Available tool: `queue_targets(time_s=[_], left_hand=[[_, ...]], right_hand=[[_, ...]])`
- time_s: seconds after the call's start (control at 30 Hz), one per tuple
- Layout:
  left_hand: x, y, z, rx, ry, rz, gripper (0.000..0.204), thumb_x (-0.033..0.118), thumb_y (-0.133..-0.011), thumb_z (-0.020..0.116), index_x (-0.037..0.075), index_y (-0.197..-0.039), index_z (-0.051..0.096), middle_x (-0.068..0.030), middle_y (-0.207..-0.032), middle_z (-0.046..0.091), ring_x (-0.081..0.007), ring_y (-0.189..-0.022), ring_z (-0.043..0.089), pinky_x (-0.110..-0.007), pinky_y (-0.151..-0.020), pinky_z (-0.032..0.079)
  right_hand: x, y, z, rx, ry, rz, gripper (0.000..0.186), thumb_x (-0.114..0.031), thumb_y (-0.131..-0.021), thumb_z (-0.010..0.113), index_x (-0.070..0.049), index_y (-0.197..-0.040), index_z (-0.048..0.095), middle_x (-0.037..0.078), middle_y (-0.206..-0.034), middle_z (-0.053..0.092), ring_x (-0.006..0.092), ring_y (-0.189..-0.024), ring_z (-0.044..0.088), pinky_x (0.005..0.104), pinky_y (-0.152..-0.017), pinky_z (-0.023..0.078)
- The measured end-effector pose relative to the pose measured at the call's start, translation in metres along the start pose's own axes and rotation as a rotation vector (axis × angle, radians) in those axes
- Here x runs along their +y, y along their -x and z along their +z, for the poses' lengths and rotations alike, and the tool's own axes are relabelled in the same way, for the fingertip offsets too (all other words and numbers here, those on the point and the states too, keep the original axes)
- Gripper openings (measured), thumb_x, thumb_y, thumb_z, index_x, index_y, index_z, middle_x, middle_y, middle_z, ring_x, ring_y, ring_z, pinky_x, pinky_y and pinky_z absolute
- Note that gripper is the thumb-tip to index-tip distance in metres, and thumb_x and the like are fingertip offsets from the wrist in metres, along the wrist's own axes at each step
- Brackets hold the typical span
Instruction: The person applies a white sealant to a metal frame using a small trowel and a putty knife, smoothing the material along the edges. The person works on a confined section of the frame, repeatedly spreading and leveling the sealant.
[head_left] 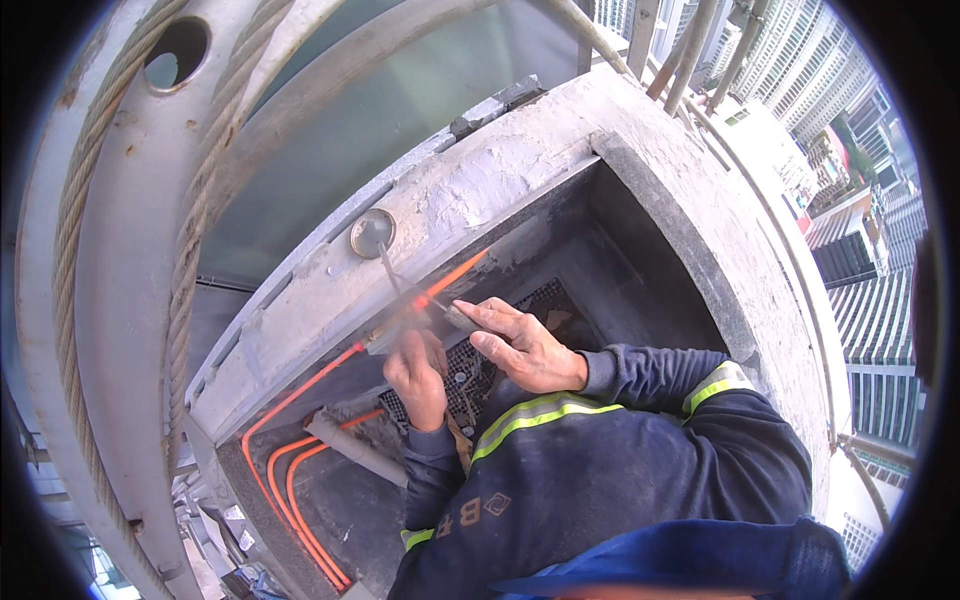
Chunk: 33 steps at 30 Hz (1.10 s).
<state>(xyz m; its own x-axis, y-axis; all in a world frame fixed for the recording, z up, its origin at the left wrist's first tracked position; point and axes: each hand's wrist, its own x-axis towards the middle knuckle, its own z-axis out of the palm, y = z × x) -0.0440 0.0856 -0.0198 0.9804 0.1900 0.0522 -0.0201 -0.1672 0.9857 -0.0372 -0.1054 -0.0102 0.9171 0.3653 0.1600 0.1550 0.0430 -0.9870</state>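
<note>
My left hand (pixel 415 375) is closed below an orange conduit (pixel 455 271), its fingertips blurred and what it grips unclear. To its right, my right hand (pixel 525 345) has its fingers on a small grey flat piece (pixel 463 318), with a thin blurred rod extending from there up toward a round metal cup (pixel 372 233) on the rough white ledge (pixel 470 190). A pale haze and a bright red-orange spot lie over the conduit just above my hands. Both hands are over a recessed grey box with a perforated grid (pixel 470 380) at the bottom.
More orange conduits (pixel 300 470) and a white pipe (pixel 355 450) run at lower left. A steel beam (pixel 120 260) with wire ropes stands left, glass (pixel 380 100) lies beyond the ledge, and metal tubes (pixel 680 55) edge the right, with high-rise buildings far below.
</note>
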Motion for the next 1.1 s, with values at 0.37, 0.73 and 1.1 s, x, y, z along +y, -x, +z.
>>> queue_targets(time_s=[0.37, 0.73, 1.1], left_hand=[[-0.007, -0.003, -0.034, 0.073, 0.036, -0.009, 0.045, 0.037, -0.111, 0.047, -0.004, -0.105, 0.064, -0.0026, -0.074, 0.058, -0.0092, -0.053, 0.052, -0.024, -0.045, 0.038], [-0.005, -0.006, -0.041, 0.097, -0.409, 0.369, 0.032, 0.014, -0.095, 0.073, -0.006, -0.120, 0.066, -0.0159, -0.101, 0.072, -0.0288, -0.092, 0.068, -0.039, -0.086, 0.052], [0.013, 0.002, -0.031, 0.080, -0.765, 0.666, 0.041, 0.016, -0.089, 0.079, -0.008, -0.121, 0.068, -0.0150, -0.091, 0.064, -0.0330, -0.083, 0.067, -0.041, -0.073, 0.053]], right_hand=[[0.010, 0.008, 0.021, -0.077, -0.050, -0.024, 0.048, -0.020, -0.109, 0.047, 0.005, -0.150, 0.046, 0.015, -0.112, 0.059, 0.0211, -0.097, 0.060, 0.0347, -0.087, 0.050], [-0.025, 0.006, -0.021, 0.262, -0.224, 0.163, 0.044, -0.028, -0.110, 0.053, 0.006, -0.138, 0.057, 0.004, -0.089, 0.065, 0.0045, -0.060, 0.050, 0.0216, -0.053, 0.043], [-0.018, 0.007, -0.007, 0.218, -0.026, 0.130, 0.043, -0.022, -0.107, 0.058, 0.005, -0.140, 0.058, 0.005, -0.090, 0.068, 0.0066, -0.071, 0.055, 0.0250, -0.064, 0.048]])
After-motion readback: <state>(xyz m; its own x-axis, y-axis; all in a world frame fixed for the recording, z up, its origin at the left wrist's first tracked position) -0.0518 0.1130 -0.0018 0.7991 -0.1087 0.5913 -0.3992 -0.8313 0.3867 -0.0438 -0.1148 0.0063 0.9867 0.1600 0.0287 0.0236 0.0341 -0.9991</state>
